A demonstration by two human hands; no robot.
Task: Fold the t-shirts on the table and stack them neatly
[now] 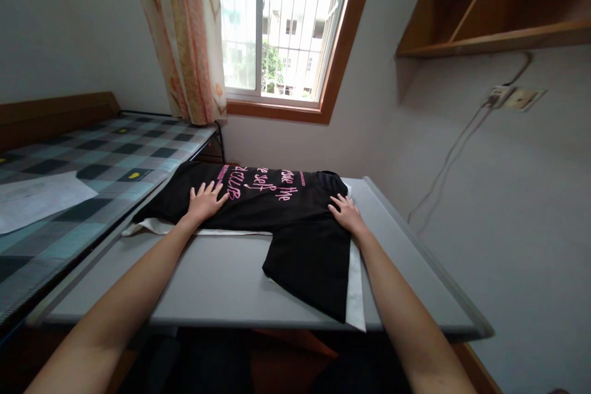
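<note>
A black T-shirt [249, 212] with pink lettering lies sideways on the grey table [217, 283], its collar [331, 182] to the right. Under it a white cloth [355, 289] peeks out along the right edge and the near side. My left hand [206, 202] rests flat on the shirt's lower part, beside the lettering, with fingers spread. Over by the shoulder, just below the collar, my right hand [346, 213] lies flat on the fabric, fingers stretched out. One sleeve [311, 268] points toward me, its corner near the table's front edge.
To the left stands a bed with a checked mattress [152, 141], a white paper sheet [44, 197] on it. A curtain [191, 37] hangs beside the barred window [290, 31]. A wooden shelf [494, 37] and a wall socket [512, 98] with a cable are on the right wall.
</note>
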